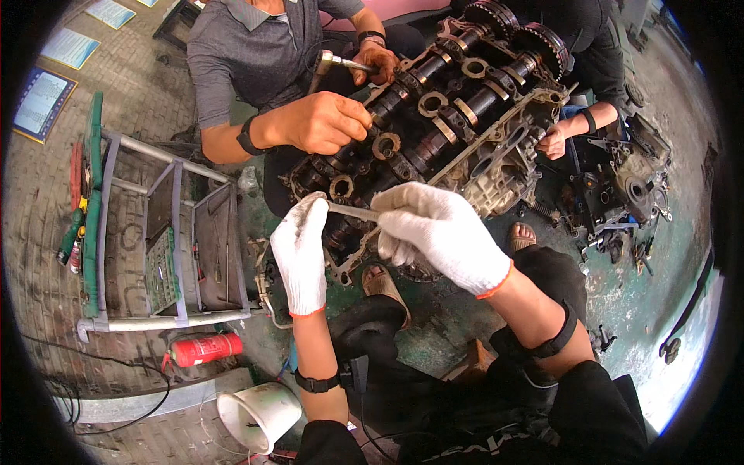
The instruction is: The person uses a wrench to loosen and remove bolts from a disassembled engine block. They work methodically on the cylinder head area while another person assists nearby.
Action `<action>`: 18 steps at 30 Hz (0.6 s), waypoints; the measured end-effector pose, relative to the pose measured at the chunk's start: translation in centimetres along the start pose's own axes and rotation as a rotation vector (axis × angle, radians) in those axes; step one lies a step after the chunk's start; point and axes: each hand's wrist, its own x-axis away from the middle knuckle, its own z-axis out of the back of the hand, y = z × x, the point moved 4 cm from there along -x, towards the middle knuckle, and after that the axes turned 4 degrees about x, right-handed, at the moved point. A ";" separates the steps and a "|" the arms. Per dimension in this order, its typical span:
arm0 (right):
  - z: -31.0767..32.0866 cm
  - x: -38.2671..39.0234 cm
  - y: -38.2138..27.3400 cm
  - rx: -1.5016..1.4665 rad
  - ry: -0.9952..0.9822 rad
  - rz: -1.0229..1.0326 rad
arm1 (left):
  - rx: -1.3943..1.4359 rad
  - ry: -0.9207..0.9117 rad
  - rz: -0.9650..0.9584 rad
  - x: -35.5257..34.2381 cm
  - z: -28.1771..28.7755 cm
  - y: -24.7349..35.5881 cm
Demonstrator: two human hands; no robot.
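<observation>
Both of my hands wear white knitted gloves. Between them lies a slim grey metal bar [353,211], its exact kind unclear. My left hand [299,252] pinches one end with the fingertips. Closed around the other end, my right hand [440,232] covers part of it. Just beyond them is a greasy cylinder head [496,174] with two camshafts and several bearing caps [386,146]. Across from me, a person in a grey shirt holds a ratchet wrench [335,62] in one hand; their other hand [329,124] is closed over the camshaft area.
At the right, another person's hand [553,142] touches the engine's side. Dismantled engine parts [628,186] lie on the floor beyond. To the left stand a metal-framed rack [167,240], a red fire extinguisher [206,349] and a white bucket [263,415]. A black cable [93,360] crosses the floor.
</observation>
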 end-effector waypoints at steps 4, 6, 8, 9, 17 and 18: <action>0.9 0.0 -0.5 -0.055 0.071 0.066 | 0.014 0.013 0.014 -0.1 -0.1 0.1; 1.3 0.0 -0.5 -0.055 0.082 0.090 | 0.028 0.020 0.024 0.0 -0.2 0.2; 1.8 0.2 -0.5 -0.081 0.092 0.109 | 0.021 0.017 0.013 0.0 -0.4 0.2; 2.0 0.3 -0.6 -0.102 0.087 0.141 | 0.018 0.015 0.008 0.1 -0.4 0.2; 3.6 0.6 -0.4 -0.074 0.142 0.162 | -0.097 -0.052 -0.050 -0.3 -0.9 0.3; 3.6 0.6 -0.5 -0.075 0.136 0.168 | -0.118 -0.044 -0.050 -0.3 -0.9 0.2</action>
